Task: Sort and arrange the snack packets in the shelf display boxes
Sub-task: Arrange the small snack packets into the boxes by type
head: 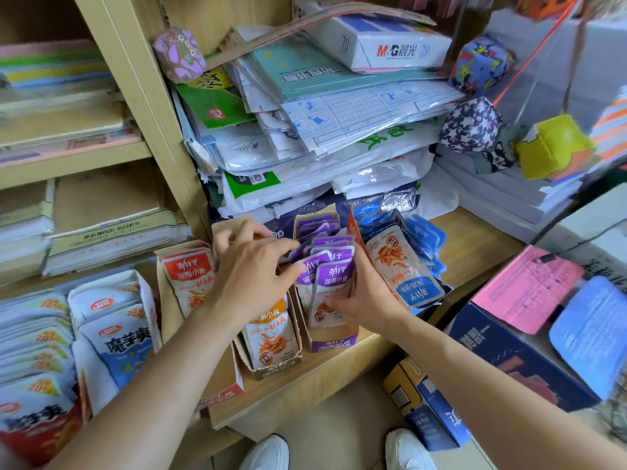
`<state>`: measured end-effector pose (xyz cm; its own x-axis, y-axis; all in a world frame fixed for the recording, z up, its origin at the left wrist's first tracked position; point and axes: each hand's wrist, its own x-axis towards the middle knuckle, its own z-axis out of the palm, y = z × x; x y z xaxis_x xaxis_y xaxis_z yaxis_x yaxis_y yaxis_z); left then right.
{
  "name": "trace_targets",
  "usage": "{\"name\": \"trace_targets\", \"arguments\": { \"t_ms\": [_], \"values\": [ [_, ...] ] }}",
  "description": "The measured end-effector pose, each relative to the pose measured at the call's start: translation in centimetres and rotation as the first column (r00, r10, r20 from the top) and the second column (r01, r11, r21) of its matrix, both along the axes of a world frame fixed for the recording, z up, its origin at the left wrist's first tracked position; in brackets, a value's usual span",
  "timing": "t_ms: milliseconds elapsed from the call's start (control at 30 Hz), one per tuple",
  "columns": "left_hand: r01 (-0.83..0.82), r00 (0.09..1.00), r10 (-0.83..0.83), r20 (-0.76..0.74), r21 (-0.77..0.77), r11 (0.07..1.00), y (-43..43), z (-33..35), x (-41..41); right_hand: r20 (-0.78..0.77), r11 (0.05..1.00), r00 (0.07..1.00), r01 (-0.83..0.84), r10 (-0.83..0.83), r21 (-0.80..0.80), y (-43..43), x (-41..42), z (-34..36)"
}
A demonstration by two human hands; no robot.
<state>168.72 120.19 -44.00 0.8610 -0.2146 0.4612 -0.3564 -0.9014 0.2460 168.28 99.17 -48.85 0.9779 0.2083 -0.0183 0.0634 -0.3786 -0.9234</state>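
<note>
Gripping glossy purple packets [334, 276] in a slim cardboard box [334, 342], left hand [251, 273] pinches tops, right hand [363, 296] clasps fronts.

Four open cardboard boxes sit side by side on your shelf. The purple box [334, 344] holds purple-topped packets [334, 276] upright in a row from near to far. Your right hand [363, 296] grips the nearest ones and your left hand [251, 273] fingers their tops. Just left, the orange box [271, 368] holds upright orange-topped packets [269, 334]. Further left stand red-topped packets [188, 276]. On the right, blue-topped packets [403, 266] lean upside down, fanned out.
</note>
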Motion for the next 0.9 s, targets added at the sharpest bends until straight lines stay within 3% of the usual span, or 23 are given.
{"name": "trace_targets", "arguments": {
  "t_ms": [233, 500, 600, 667, 800, 833, 900],
  "values": [
    [-0.023, 1.0, 0.023, -0.01, 0.006, 1.0, -1.0, -0.4, 0.5, -0.004, 0.993, 1.0, -0.015, 0.014, -0.121, -1.1, -0.3, -0.4],
    [-0.009, 0.998, -0.004, -0.062, -0.21, 0.978, -2.5, 0.1, -0.4, -0.038, 0.96, 0.99, -0.144, 0.139, -0.238, -3.8, -1.7, 0.9],
    [-0.059, 0.995, 0.046, -0.086, -0.148, 0.987, -3.1, 0.0, -0.9, -0.053, 0.95, 0.987, -0.158, 0.149, -0.27, -4.5, -2.1, 1.5],
    [-0.105, 0.991, 0.093, -0.099, -0.128, 0.986, -3.1, 0.1, -1.0, -0.086, 0.96, 0.983, -0.178, 0.163, -0.215, -4.2, -2.1, 1.6],
    [-0.112, 0.984, 0.107, -0.143, -0.027, 0.993, -2.7, 0.4, -1.4, -0.167, 0.982, 0.975, -0.121, 0.144, 0.142, -2.4, -2.2, 1.9],
    [-0.081, 0.987, 0.074, -0.143, -0.045, 0.996, -2.6, 0.4, -1.4, -0.119, 0.984, 0.986, -0.094, 0.112, 0.151, -2.1, -2.1, 2.0],
    [-0.023, 0.993, 0.007, -0.12, -0.131, 0.991, -2.2, 0.6, -1.5, 0.046, 0.996, 0.995, -0.091, 0.091, 0.006, -1.8, -2.2, 2.1]
  ]
}}
